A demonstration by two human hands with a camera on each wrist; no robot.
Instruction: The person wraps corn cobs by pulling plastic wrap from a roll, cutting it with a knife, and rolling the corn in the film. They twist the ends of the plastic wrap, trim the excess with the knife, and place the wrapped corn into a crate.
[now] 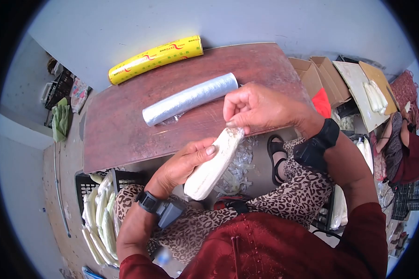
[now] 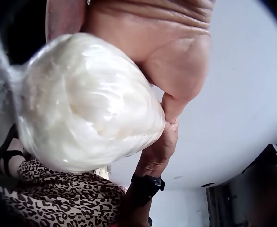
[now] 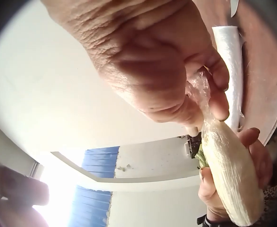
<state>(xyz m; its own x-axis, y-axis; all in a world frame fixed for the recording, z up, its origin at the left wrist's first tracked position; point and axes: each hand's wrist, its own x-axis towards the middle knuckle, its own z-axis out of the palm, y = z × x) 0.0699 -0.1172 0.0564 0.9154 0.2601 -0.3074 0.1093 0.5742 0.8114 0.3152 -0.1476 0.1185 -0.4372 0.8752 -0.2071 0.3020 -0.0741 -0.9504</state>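
A long, pale vegetable [image 1: 213, 167], thick in the middle, is tightly wrapped in clear plastic film. My left hand [image 1: 184, 162] grips its side, with the thumb lying along the top. The right hand [image 1: 260, 108] is at the far end, fingers curled in and pinching the gathered tail of film [image 3: 201, 90]. In the left wrist view, the near end of the wrapped vegetable [image 2: 86, 104] looks rounded and glossy under the film. Beyond the hands, a roll of plastic film [image 1: 191, 98] lies on the reddish-brown table [image 1: 121, 125].
A yellow printed roll [image 1: 156, 59] lies along the table's back edge by the wall. A black crate [image 1: 81, 183] of long, pale vegetables [image 1: 100, 214] stands at left. Cardboard boxes [image 1: 307, 76] and a board [image 1: 358, 93] are at right. Film scraps [image 1: 239, 169] litter the floor; another person's arm [image 1: 385, 137] shows far right.
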